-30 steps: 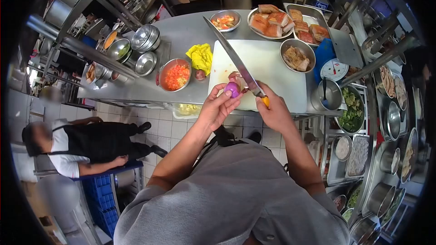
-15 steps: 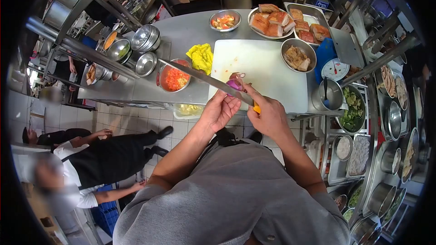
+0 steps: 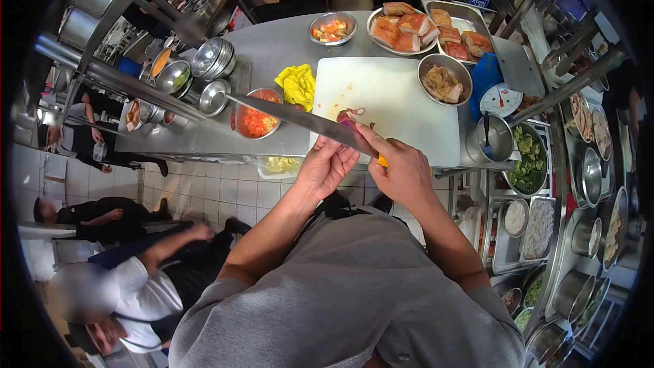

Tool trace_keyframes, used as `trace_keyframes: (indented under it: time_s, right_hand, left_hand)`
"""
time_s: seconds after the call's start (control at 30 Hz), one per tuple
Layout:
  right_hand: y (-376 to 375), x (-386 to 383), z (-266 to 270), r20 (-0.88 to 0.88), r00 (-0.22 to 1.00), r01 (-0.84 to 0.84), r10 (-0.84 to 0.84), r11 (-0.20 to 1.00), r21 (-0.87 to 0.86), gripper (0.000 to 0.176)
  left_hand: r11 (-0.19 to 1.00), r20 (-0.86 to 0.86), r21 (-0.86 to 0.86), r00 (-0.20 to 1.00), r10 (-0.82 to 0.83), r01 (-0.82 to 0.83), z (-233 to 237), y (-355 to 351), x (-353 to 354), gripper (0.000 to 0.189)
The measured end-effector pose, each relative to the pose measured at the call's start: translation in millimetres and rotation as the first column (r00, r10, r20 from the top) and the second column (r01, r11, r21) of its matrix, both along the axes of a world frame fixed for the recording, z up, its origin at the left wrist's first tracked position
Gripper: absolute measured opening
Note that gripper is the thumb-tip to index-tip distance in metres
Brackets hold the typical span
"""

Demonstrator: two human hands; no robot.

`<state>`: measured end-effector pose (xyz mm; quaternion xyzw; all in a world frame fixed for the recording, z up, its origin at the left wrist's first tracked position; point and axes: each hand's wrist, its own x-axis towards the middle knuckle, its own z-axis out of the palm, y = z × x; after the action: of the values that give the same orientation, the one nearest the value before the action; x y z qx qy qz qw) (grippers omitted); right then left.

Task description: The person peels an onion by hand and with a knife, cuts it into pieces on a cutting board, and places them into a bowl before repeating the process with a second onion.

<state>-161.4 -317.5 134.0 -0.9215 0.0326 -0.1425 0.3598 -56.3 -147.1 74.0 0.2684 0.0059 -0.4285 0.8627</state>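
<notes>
My right hand [image 3: 398,167] is closed round the yellow handle of a long kitchen knife [image 3: 293,118], whose blade points to the upper left. Behind the blade shows a red onion [image 3: 347,118], partly hidden, with loose peel at its top. My left hand [image 3: 325,167] is beneath the blade with its fingers curled at the onion. Both hands are over the near edge of a white cutting board [image 3: 402,112]. A few small orange scraps lie on the board.
Left of the board are a yellow cloth [image 3: 296,86] and a bowl of diced tomato [image 3: 259,123]. A bowl of cooked meat [image 3: 446,80] stands at the right, by a scale [image 3: 501,101]. Pork slabs [image 3: 407,31] fill a bowl behind. Co-workers [image 3: 157,266] stand at left.
The knife and both hands have shifted slightly, and the blade now covers more of the onion. At left, a co-worker has leaned and moved an arm; another person has come into view behind.
</notes>
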Motion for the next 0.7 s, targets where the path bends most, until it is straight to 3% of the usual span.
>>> trace_keyframes:
  time_s: [0.2,0.27,0.3,0.33,0.37,0.43,0.5,0.7]
  right_hand:
    - [-2.9,-2.8,-8.6,0.025,1.0,-0.001,0.0,0.998,0.07,0.07]
    - [-3.4,-8.9,6.2,-0.086,0.996,0.002,0.006,0.996,0.089,0.071]
    - [-1.0,-8.4,8.3,-0.064,0.998,0.003,0.003,0.996,0.09,0.07]
    - [-1.3,-6.2,6.5,-0.038,0.999,-0.008,0.012,0.996,0.092,0.07]
    - [-2.9,-4.2,5.9,-0.015,0.998,-0.053,0.055,0.992,0.114,0.069]
    - [-2.5,2.7,-3.9,0.173,0.978,-0.125,0.113,0.99,0.059,0.064]
    - [1.1,1.2,0.1,-0.077,0.993,-0.07,0.086,0.979,0.191,0.056]
    - [-0.3,2.9,-10.4,-0.021,0.998,-0.058,0.063,0.983,0.173,0.048]
  left_hand:
    - [0.997,0.047,0.036,0.997,0.059,-0.061,3.8,-2.2,-4.3,0.032]
    - [0.997,0.028,-0.001,0.997,0.077,-0.077,-1.7,-5.1,-8.2,0.034]
    - [0.995,0.032,-0.023,0.995,0.096,-0.096,-7.3,-4.3,-11.1,0.036]
    - [0.987,0.065,0.104,0.991,0.118,-0.124,2.1,-5.6,-13.5,0.035]
    - [0.988,0.147,0.117,0.986,0.08,-0.098,3.0,-7.2,-12.7,0.032]
    - [0.993,0.163,0.034,0.981,0.105,-0.111,7.0,-11.4,-13.5,0.03]
    - [0.99,0.14,0.081,0.985,0.103,-0.115,12.0,-8.2,-15.3,0.029]
    - [0.982,0.104,0.139,0.988,0.117,-0.131,4.9,-12.5,-19.3,0.03]
